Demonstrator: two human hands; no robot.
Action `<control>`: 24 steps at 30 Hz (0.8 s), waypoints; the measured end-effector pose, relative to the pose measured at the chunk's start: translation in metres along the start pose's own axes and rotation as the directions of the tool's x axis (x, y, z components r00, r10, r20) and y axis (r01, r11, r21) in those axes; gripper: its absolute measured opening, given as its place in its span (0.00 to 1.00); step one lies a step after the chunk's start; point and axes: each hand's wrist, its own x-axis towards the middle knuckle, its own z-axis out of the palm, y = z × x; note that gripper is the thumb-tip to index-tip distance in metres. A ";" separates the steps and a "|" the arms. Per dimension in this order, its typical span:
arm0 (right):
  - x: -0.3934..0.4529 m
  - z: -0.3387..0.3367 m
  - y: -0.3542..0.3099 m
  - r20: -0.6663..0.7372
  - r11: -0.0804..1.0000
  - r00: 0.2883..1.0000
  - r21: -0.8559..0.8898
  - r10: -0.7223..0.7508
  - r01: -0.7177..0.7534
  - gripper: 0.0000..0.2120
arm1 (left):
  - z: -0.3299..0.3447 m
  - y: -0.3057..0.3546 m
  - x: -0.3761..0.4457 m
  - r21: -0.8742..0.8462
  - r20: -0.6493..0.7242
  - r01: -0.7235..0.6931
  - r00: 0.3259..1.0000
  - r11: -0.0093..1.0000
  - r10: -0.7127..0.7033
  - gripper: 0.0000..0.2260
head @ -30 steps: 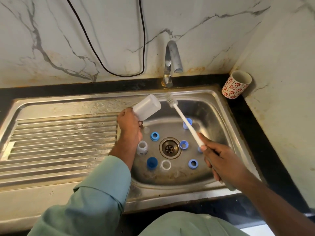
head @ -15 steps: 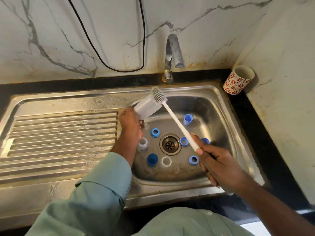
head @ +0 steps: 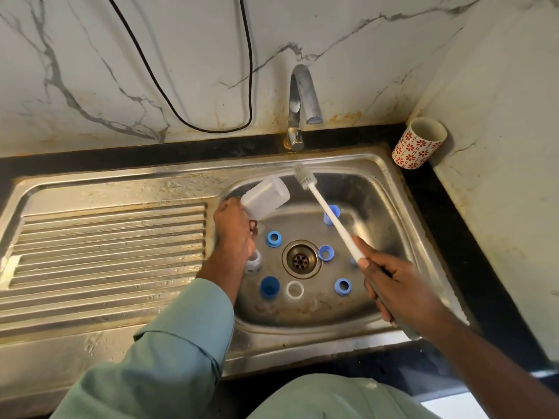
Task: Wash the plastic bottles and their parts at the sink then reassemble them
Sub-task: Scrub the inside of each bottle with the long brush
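My left hand [head: 234, 228] grips a clear plastic bottle [head: 266, 196] by its lower end and holds it tilted over the left side of the sink basin [head: 302, 313]. My right hand [head: 396, 288] holds a white bottle brush [head: 326, 213] by its handle. The bristle head sits just right of the bottle's end, apart from it. On the basin floor around the drain [head: 300, 259] lie several blue rings and caps [head: 273, 239], a dark blue cap [head: 269, 286], a white ring [head: 295, 289] and a small clear bottle [head: 253, 263] partly hidden by my wrist.
The tap [head: 301, 95] stands at the back with no water running. A ribbed steel draining board [head: 106, 252] lies to the left. A red-flowered cup [head: 419, 143] stands in the right corner, and a black cable [head: 193, 125] hangs on the marble wall.
Half a second ago the brush head was against the bottle's end. It has since moved right and off the bottle, which my left hand keeps in about the same place.
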 end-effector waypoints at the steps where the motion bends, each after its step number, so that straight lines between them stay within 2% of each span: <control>1: -0.003 -0.001 -0.001 0.016 1.000 1.000 0.019 -0.013 0.013 0.17 | 0.001 0.001 0.000 0.009 -0.003 -0.002 1.000 1.000 0.002 0.09; 4: -0.006 0.004 -0.001 0.084 1.000 0.996 -0.001 -0.016 0.016 0.19 | 0.006 0.004 0.000 0.014 0.000 -0.011 1.000 1.000 0.011 0.05; 8: 0.012 -0.005 0.007 -0.012 0.995 0.998 -0.081 0.062 -0.062 0.17 | 0.009 -0.003 0.002 0.059 0.018 -0.034 0.999 0.998 0.033 0.08; 11: 0.011 -0.015 0.009 -0.047 0.999 0.998 -0.036 0.029 -0.031 0.18 | 0.014 -0.007 0.003 0.151 0.036 -0.161 0.987 0.975 0.158 0.05; 14: 0.014 -0.023 0.011 -0.078 1.000 0.997 -0.016 0.023 -0.025 0.19 | 0.028 -0.018 0.008 0.301 0.129 -0.286 0.957 0.910 0.258 0.10; 16: 0.019 -0.029 0.017 -0.108 1.000 0.994 -0.019 0.023 -0.025 0.19 | 0.041 -0.026 0.014 0.439 0.260 -0.377 0.922 0.816 0.286 0.11; 19: 0.026 -0.039 0.025 -0.118 0.999 0.993 -0.044 0.008 -0.013 0.20 | 0.065 -0.048 0.025 0.605 0.525 -0.579 0.806 0.547 0.273 0.12; 21: 0.030 -0.049 0.031 -0.128 0.999 0.992 -0.038 0.012 -0.017 0.21 | 0.082 -0.067 0.025 0.624 0.671 -0.693 0.712 0.362 0.206 0.13; 24: 0.036 -0.064 0.040 -0.142 0.998 0.990 -0.051 0.015 -0.023 0.21 | 0.109 -0.100 0.020 0.612 0.770 -0.774 0.630 0.163 0.099 0.16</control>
